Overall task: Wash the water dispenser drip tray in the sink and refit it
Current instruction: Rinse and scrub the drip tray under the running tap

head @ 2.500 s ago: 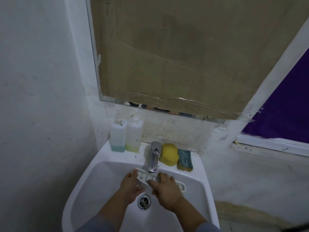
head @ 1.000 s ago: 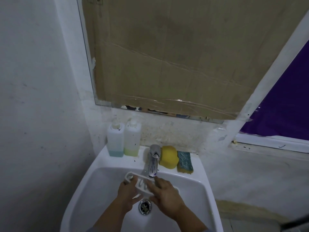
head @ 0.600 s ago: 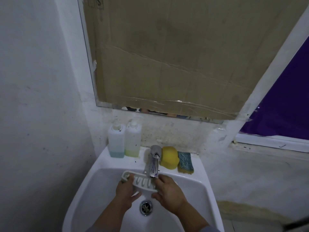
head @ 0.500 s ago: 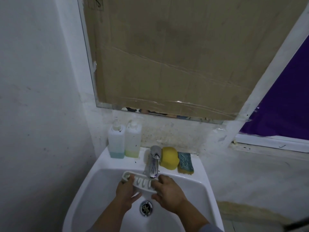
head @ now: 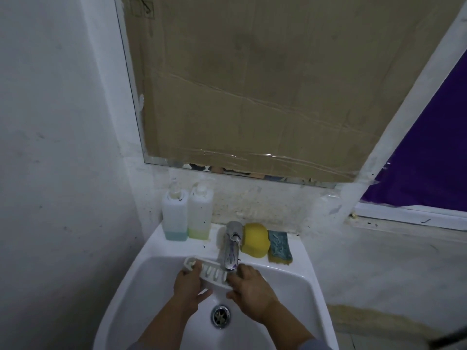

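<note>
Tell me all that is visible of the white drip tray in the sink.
The drip tray is a long white piece, seemingly plastic, with a row of oval slots. It is held tilted over the sink basin, under the tap. The left hand grips its left part, and the right hand covers its right end.

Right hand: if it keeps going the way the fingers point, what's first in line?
Probably the faucet: the right hand holds the drip tray just under the spout. Depth is unclear.

Two bottles [head: 187,215] left of tap [head: 232,245], sponges [head: 266,242] right, behind sink [head: 151,269].
</note>
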